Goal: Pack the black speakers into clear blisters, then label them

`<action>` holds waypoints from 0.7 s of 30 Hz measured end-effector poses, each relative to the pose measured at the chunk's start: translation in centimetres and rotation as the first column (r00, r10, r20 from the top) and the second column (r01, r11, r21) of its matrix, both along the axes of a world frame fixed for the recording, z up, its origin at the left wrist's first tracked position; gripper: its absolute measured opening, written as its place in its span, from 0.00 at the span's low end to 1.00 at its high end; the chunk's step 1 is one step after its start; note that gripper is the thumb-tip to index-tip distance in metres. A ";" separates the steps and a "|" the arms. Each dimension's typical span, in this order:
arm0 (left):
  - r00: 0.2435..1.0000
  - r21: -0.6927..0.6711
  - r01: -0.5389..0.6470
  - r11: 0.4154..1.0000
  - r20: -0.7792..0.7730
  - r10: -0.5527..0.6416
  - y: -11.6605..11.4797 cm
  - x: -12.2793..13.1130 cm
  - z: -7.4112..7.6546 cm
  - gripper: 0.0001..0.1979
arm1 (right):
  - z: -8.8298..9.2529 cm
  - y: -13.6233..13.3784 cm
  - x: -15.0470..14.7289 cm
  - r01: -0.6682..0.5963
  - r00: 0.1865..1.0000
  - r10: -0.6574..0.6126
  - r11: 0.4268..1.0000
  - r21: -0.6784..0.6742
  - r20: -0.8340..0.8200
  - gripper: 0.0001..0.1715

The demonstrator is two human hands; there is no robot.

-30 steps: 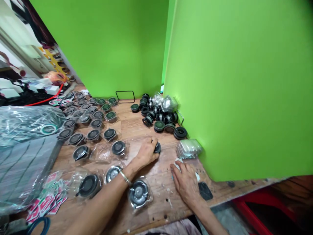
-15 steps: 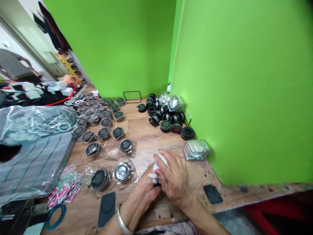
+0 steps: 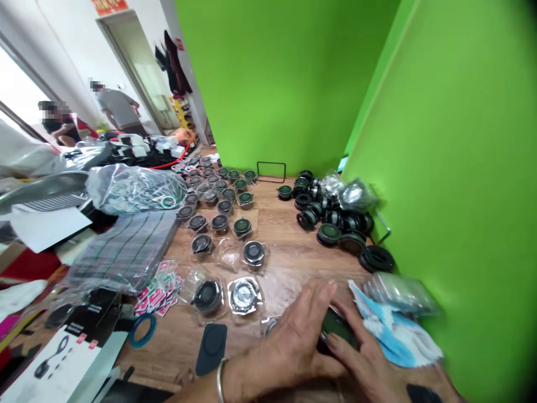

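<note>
My left hand (image 3: 293, 336), with a metal bangle on the wrist, and my right hand (image 3: 364, 350) meet low over the front of the table. Between them is a dark round disc (image 3: 342, 329), partly covered by my fingers. Both hands are closed around it. A white and blue cloth (image 3: 398, 336) lies crumpled just right of my right hand. To the left of my left hand sit a shiny-topped round disc (image 3: 244, 296) and a black one (image 3: 207, 298), each in clear plastic packaging. Part of another clear package (image 3: 268, 324) shows at the edge of my left hand.
Several packaged discs (image 3: 219, 223) stand in rows. Loose black discs (image 3: 329, 232) are heaped by the green partition (image 3: 461, 168). Nearby are stacked clear plastic shells (image 3: 405, 292), printed cards (image 3: 161, 288), blue tape (image 3: 142, 330) and a dark flat plate (image 3: 212, 348). Two people are in the background.
The white cloth, earlier squeezed between both hands, now lies at the right. My hands now hold a dark round disc. The view has swung left, showing more of the room.
</note>
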State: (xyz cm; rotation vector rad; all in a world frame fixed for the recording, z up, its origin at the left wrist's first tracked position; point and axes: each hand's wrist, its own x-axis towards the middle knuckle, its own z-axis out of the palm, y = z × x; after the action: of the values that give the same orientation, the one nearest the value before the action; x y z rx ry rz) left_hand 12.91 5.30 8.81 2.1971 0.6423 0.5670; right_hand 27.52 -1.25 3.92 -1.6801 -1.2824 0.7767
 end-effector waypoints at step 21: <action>0.478 0.531 -0.382 0.757 -0.587 0.653 10.7 -12.4 -0.5 0.11 | -6.0 -0.9 1.6 -0.183 0.713 -0.097 0.931 0.317 0.694 0.30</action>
State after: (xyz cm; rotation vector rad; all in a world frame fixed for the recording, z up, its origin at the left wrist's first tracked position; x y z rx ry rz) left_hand 0.52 16.02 8.27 2.5112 1.8611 -0.0163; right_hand 29.10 -2.15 -2.07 -1.6793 -1.8521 -0.1505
